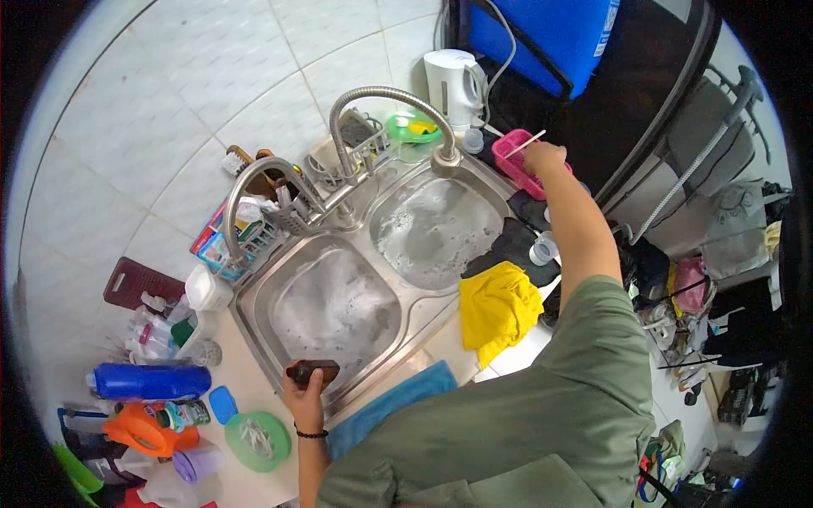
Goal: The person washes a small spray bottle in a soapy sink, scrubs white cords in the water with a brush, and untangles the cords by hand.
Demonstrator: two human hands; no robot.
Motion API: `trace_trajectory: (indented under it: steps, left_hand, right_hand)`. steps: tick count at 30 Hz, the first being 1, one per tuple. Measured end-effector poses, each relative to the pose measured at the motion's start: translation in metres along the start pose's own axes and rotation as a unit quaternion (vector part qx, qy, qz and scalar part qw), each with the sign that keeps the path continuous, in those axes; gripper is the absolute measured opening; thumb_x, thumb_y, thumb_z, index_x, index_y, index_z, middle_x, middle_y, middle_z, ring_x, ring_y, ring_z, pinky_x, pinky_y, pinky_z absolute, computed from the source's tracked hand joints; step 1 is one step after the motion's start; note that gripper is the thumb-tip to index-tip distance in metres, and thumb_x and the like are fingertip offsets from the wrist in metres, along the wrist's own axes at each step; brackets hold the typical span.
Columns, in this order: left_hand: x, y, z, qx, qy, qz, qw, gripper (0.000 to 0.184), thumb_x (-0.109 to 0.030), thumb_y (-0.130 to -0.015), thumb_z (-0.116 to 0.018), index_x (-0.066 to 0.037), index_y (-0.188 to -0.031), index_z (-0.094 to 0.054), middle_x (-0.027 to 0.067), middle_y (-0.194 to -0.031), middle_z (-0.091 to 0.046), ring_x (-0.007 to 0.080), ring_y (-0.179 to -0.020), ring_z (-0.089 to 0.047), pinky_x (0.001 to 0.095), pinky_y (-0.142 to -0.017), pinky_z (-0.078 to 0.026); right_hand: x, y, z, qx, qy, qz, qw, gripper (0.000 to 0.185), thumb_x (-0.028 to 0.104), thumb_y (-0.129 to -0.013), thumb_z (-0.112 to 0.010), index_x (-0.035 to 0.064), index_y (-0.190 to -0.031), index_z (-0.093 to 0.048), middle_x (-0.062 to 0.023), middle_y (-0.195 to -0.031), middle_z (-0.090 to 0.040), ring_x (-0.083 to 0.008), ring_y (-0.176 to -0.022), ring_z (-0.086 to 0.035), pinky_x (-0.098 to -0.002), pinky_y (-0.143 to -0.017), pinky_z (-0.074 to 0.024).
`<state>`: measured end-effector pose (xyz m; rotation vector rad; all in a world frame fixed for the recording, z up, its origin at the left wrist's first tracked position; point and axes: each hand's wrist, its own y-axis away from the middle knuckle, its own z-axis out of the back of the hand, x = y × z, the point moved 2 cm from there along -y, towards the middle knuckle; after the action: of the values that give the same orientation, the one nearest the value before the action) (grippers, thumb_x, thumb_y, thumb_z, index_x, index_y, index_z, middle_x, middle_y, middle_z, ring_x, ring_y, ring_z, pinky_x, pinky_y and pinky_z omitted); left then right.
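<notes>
Gripping a brown bottle, the left hand is at the edge of the soapy steel sink; the right hand, its grip unclear, meets a pink basket. Bottles crowd the pale counter beside white wall tiles.

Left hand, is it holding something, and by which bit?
The left hand holds a dark brown bottle by its side; fingers hide the exact spot.

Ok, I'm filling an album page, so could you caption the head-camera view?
Beside a soapy double sink, the left hand holds a brown bottle; the right hand is at a pink basket.
</notes>
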<state>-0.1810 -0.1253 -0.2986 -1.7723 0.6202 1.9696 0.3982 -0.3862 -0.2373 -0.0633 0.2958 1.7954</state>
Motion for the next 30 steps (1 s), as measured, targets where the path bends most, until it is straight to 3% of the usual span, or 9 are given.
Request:
trace_trajectory:
  steps: [4, 8, 10, 12, 14, 16, 20, 24, 30]
  left_hand:
    - [0.001, -0.009, -0.005, 0.029, -0.032, -0.013, 0.999, 0.034, -0.01, -0.08, -0.07, -0.001, -0.108, -0.053, 0.0048, -0.096, -0.058, 0.013, -0.088, -0.056, 0.0268, -0.077, -0.048]
    - [-0.006, -0.015, -0.01, 0.039, -0.072, -0.031, 0.996, 0.034, -0.01, -0.077, -0.072, -0.001, -0.107, -0.058, 0.0045, -0.092, -0.062, 0.0124, -0.084, -0.058, 0.0264, -0.076, -0.048]
    - [0.001, -0.018, -0.014, 0.051, 0.027, 0.031, 0.998, 0.035, -0.009, -0.077, -0.072, -0.001, -0.108, -0.058, 0.0044, -0.092, -0.062, 0.0119, -0.085, -0.059, 0.0263, -0.076, -0.049]
    - [-0.008, -0.016, -0.02, 0.061, 0.049, 0.04, 0.996, 0.036, -0.008, -0.075, -0.072, -0.002, -0.108, -0.059, 0.0044, -0.092, -0.062, 0.0119, -0.085, -0.059, 0.0263, -0.075, -0.049]
    - [-0.004, -0.017, -0.024, 0.07, 0.032, 0.02, 0.997, 0.037, -0.007, -0.073, -0.074, -0.001, -0.107, -0.061, 0.0042, -0.091, -0.062, 0.0119, -0.084, -0.059, 0.0264, -0.075, -0.049]
    - [-0.006, -0.018, -0.027, 0.08, -0.015, -0.032, 0.996, 0.036, -0.007, -0.072, -0.075, -0.001, -0.105, -0.062, 0.0043, -0.091, -0.062, 0.0117, -0.085, -0.058, 0.0263, -0.075, -0.05]
    - [-0.008, -0.015, -0.017, 0.019, -0.118, -0.162, 0.979, 0.038, -0.012, -0.068, -0.078, -0.003, -0.102, -0.065, 0.0105, -0.093, -0.063, 0.0194, -0.084, -0.06, 0.0309, -0.078, -0.049]
    - [-0.013, -0.008, -0.001, -0.011, -0.126, -0.117, 0.985, 0.04, -0.015, -0.066, -0.079, -0.006, -0.103, -0.066, 0.012, -0.091, -0.06, 0.0229, -0.086, -0.059, 0.0323, -0.081, -0.048]
    - [-0.012, -0.001, 0.006, -0.015, -0.196, -0.142, 0.97, 0.04, -0.016, -0.062, -0.079, -0.007, -0.099, -0.067, 0.0135, -0.087, -0.06, 0.0259, -0.084, -0.059, 0.0344, -0.078, -0.048]
  right_hand:
    - [-0.009, 0.0, 0.019, -0.039, 0.109, 0.001, 0.993, 0.028, 0.021, -0.075, -0.062, 0.0157, -0.102, -0.069, -0.0071, -0.109, -0.066, -0.0248, -0.1, -0.063, -0.0418, -0.083, -0.0451]
    - [0.004, 0.084, 0.096, 0.016, 0.107, 0.148, 0.983, 0.032, 0.018, -0.07, -0.065, 0.0085, -0.1, -0.067, -0.0131, -0.095, -0.068, -0.0272, -0.092, -0.066, -0.0368, -0.073, -0.0509]
    - [0.025, 0.125, 0.114, -0.009, 0.024, 0.268, 0.963, 0.031, 0.02, -0.069, -0.07, 0.0069, -0.096, -0.067, -0.0148, -0.094, -0.067, -0.0285, -0.085, -0.066, -0.0365, -0.07, -0.0507]
    - [0.066, 0.201, 0.139, 0.011, -0.18, 0.391, 0.903, 0.024, 0.013, -0.068, -0.069, 0.0024, -0.089, -0.065, -0.0137, -0.081, -0.066, -0.0316, -0.076, -0.062, -0.0406, -0.069, -0.0487]
    - [0.108, 0.245, 0.128, -0.108, -0.2, 0.59, 0.775, 0.016, 0.013, -0.071, -0.069, 0.004, -0.083, -0.065, -0.0101, -0.077, -0.062, -0.0292, -0.076, -0.057, -0.0398, -0.073, -0.0458]
    - [0.147, 0.293, 0.122, -0.186, -0.193, 0.646, 0.715, 0.014, 0.017, -0.071, -0.071, 0.0094, -0.082, -0.066, -0.0052, -0.077, -0.06, -0.0254, -0.081, -0.055, -0.0374, -0.073, -0.0435]
    - [0.193, 0.341, 0.11, -0.284, -0.108, 0.682, 0.665, 0.013, 0.025, -0.069, -0.07, 0.0145, -0.077, -0.066, -0.002, -0.076, -0.058, -0.0213, -0.085, -0.053, -0.0358, -0.07, -0.0421]
    - [0.211, 0.355, 0.107, -0.302, -0.089, 0.702, 0.639, 0.013, 0.025, -0.067, -0.071, 0.0159, -0.074, -0.065, 0.0007, -0.073, -0.055, -0.0195, -0.083, -0.052, -0.0338, -0.069, -0.0398]
    - [0.233, 0.366, 0.094, -0.308, -0.045, 0.744, 0.591, 0.01, 0.027, -0.069, -0.067, 0.0169, -0.07, -0.065, 0.0012, -0.071, -0.056, -0.0198, -0.082, -0.052, -0.035, -0.069, -0.0405]
